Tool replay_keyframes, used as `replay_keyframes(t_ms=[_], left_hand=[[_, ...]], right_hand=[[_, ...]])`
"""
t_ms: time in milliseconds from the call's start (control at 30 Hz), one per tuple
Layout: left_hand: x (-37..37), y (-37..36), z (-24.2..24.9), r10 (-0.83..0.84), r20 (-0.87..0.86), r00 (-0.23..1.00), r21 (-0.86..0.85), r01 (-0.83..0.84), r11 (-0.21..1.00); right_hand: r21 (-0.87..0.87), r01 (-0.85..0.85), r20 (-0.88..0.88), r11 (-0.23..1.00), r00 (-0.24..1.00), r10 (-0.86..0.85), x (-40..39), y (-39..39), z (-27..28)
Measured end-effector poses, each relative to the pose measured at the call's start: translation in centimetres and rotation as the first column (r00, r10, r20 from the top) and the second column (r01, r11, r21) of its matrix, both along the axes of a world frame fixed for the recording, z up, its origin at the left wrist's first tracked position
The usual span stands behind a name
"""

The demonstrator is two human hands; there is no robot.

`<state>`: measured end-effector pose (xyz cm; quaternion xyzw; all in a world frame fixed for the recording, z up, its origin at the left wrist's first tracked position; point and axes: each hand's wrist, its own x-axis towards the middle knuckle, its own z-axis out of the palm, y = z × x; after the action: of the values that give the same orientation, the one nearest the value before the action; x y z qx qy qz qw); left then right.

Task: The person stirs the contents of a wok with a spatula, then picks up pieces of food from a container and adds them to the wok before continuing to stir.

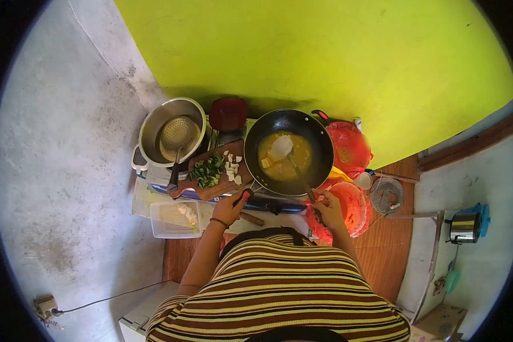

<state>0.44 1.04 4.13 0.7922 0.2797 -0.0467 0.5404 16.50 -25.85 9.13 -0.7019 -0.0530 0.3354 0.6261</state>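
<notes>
My left hand point(227, 208) is closed around the black and red handle point(244, 196) of a dark wok point(319, 149). In the wok lies a yellowish liquid point(299, 166) with some pieces in it. My right hand point(328, 208) grips the long handle of a spatula point(281, 147), whose pale head is in the liquid. Left of the wok, a wooden cutting board point(210, 192) carries chopped green leaves or vegetables point(206, 171) and white pieces point(232, 166). A knife or tool handle point(252, 219) shows just right of my left hand.
At the left stands a metal pot point(149, 132) with a perforated ladle point(177, 132) in it. A clear plastic container point(164, 220) is at the front left. Behind the board sits a dark red container point(228, 114). Red baskets or bowls point(348, 149) stand right of the wok.
</notes>
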Motion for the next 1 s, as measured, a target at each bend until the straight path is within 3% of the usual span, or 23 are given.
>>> replay_keyframes(t_ms=[167, 367, 467, 567, 667, 767, 1000], left_hand=[[-0.1, 0.3, -0.5, 0.007, 0.005, 1.000, -0.038, -0.007, 0.999], [-0.1, 0.4, -0.6, -0.011, -0.019, 1.000, -0.054, 0.010, 0.998], [-0.2, 0.4, -0.6, -0.016, -0.023, 1.000, -0.049, 0.015, 0.999], [-0.2, 0.5, -0.7, -0.029, 0.002, 1.000, -0.050, 0.029, 0.998], [-0.3, 0.4, -0.5, -0.026, -0.009, 1.000, -0.045, 0.026, 0.999], [-0.3, 0.4, -0.6, -0.018, -0.024, 1.000, -0.063, 0.016, 0.998], [-0.2, 0.5, -0.3, -0.004, -0.013, 1.000, -0.090, 0.002, 0.996]], right_hand=[[-0.134, 0.064, 0.201, 0.989, 0.979, -0.036, 0.2, -0.5, -1.0], [-0.210, 0.152, 0.170, 0.966, 0.979, -0.117, 0.6, -0.9, -1.5], [-0.166, 0.143, 0.116, 0.976, 0.985, -0.125, 0.7, -0.8, -2.2], [-0.077, 0.148, -0.109, 0.986, 0.982, -0.155, 0.8, -0.2, -1.4], [-0.013, 0.122, -0.190, 0.992, 0.974, -0.123, 0.9, 0.4, -1.0], [0.036, 0.107, -0.202, 0.994, 0.974, -0.097, 0.5, 1.0, -0.2], [0.001, -0.003, -0.006, 1.000, 1.000, 0.003, 0.1, 0.9, 0.3]])
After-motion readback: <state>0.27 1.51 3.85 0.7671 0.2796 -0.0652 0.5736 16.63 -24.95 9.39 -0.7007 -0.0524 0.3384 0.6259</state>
